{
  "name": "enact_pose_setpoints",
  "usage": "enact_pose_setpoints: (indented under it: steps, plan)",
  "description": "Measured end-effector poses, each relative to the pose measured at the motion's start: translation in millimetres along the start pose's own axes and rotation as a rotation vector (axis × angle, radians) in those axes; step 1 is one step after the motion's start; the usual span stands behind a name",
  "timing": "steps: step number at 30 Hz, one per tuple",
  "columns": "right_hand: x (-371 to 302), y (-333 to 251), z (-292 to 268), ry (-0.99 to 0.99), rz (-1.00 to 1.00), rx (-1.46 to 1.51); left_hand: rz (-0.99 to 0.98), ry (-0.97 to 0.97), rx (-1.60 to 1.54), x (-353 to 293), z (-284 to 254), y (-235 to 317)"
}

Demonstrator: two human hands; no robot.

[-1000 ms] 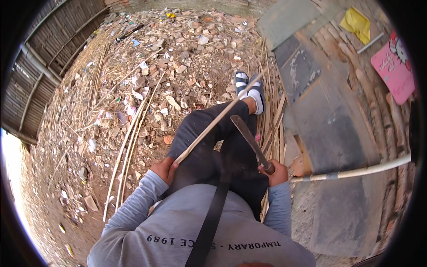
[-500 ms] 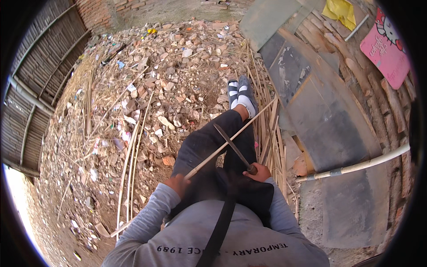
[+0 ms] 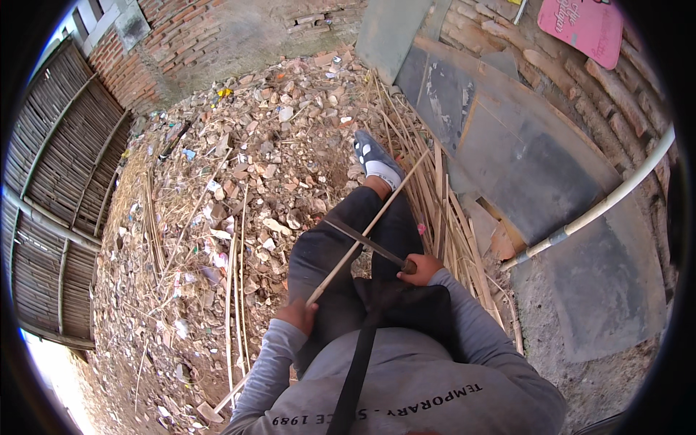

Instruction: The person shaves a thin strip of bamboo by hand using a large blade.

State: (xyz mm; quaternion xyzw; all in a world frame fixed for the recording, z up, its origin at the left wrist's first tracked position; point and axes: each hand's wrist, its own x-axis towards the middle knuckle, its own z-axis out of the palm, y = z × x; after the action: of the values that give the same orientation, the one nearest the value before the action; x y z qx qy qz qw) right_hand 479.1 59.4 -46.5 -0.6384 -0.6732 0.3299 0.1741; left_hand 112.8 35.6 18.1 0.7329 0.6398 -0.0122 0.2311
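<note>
My left hand (image 3: pixel 298 316) is closed round a long, pale bamboo strip (image 3: pixel 341 265), which slants up and right across my legs, its far end over the pile of strips. My right hand (image 3: pixel 421 270) grips the short dark handle of a long-bladed knife (image 3: pixel 365 241). The blade points up and left and crosses the strip above my thighs; from this angle they appear to touch. Behind my left forearm the strip's near end comes out again toward the ground.
Several cut bamboo strips (image 3: pixel 442 217) lie right of my legs, and more thin strips (image 3: pixel 233 304) lie to the left. Broken stones and rubble (image 3: pixel 268 167) cover the ground. Dark boards (image 3: pixel 522 181) lean at the right by a brick wall, with a pale pole (image 3: pixel 580 232) near them.
The view has swung, shifting the surroundings. The knife blade now lies flatter, its tip further left across the strip. Both hands keep their grips.
</note>
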Motion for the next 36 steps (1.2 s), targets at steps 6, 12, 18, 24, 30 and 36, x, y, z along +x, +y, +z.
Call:
enact_pose_setpoints:
  steps: [6,12,18,24,30,36]
  plan:
    - [-1.4,-11.2,2.2,-0.035,-0.040,-0.066,0.007,0.087,-0.055,-7.4,5.9,-2.4]
    - [-4.8,-16.9,0.8,0.016,-0.002,-0.068,-0.021,0.085,-0.091,-7.3,12.4,-10.1]
    - [-8.3,-17.7,3.1,0.050,0.009,-0.076,0.025,0.119,-0.095,-14.7,8.3,-6.9]
    - [-9.8,-12.2,5.2,0.077,0.012,0.003,0.078,0.163,-0.132,-10.9,10.0,0.3]
    - [-5.5,-12.9,4.2,0.118,-0.043,0.000,0.172,0.266,-0.158,8.1,27.1,-15.2]
    - [-7.1,-14.6,-1.4,0.046,0.025,0.012,0.000,0.077,-0.085,4.8,16.2,-1.9]
